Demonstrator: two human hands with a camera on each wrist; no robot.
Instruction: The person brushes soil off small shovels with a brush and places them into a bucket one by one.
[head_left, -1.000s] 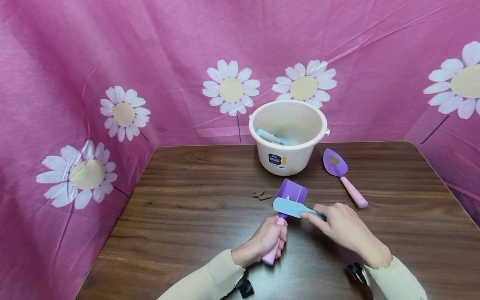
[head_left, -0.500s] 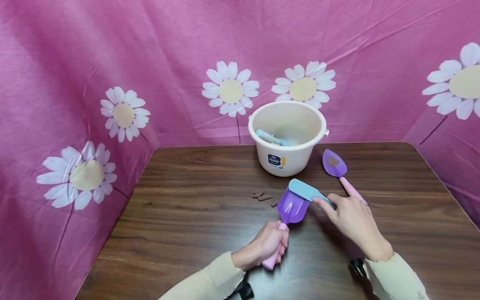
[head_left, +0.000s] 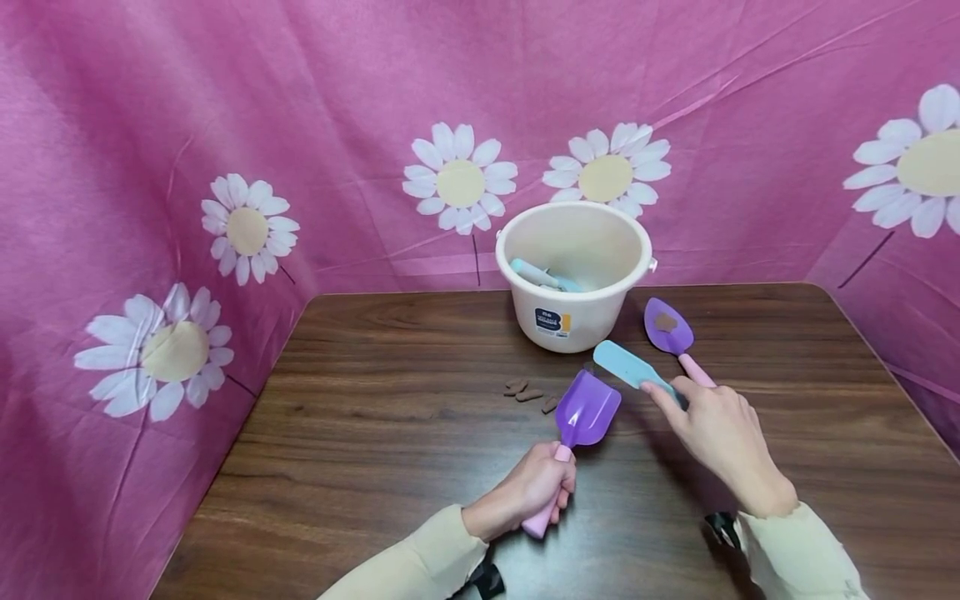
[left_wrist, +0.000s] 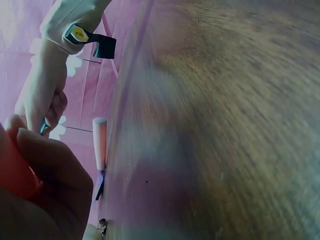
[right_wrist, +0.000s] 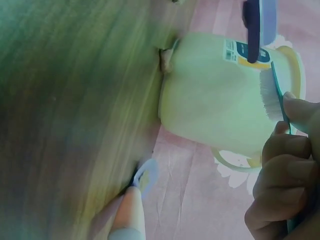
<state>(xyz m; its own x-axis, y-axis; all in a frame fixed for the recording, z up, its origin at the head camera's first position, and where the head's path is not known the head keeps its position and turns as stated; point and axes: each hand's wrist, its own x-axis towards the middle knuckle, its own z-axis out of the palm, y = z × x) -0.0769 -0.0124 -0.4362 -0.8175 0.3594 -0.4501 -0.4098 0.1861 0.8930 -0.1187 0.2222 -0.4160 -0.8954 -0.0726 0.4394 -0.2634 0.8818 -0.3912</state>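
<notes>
My left hand (head_left: 536,492) grips the pink handle of a small purple shovel (head_left: 588,410), whose scoop points away over the table. A light-blue brush (head_left: 626,363) is in my right hand (head_left: 723,437), its handle held between thumb and fingers. In the right wrist view, pale bristles (right_wrist: 270,95) hang from the brush's underside, apart from the shovel scoop (right_wrist: 268,22). Several brown chips (head_left: 530,395) lie left of the scoop. A purple trowel (head_left: 678,337) with a pink handle lies beyond my right hand, which covers the handle's end in the head view.
A cream bucket (head_left: 600,312) stands behind the shovel, with light-blue tools (head_left: 536,273) inside. A brown piece (right_wrist: 165,60) lies by its base in the right wrist view. Pink flowered cloth (head_left: 337,125) hangs behind the wooden table (head_left: 360,433).
The brush has swept across the shovel scoop, then away to the far right off its edge, with my right hand. The scoop now shows uncovered. My left hand has stayed nearly still.
</notes>
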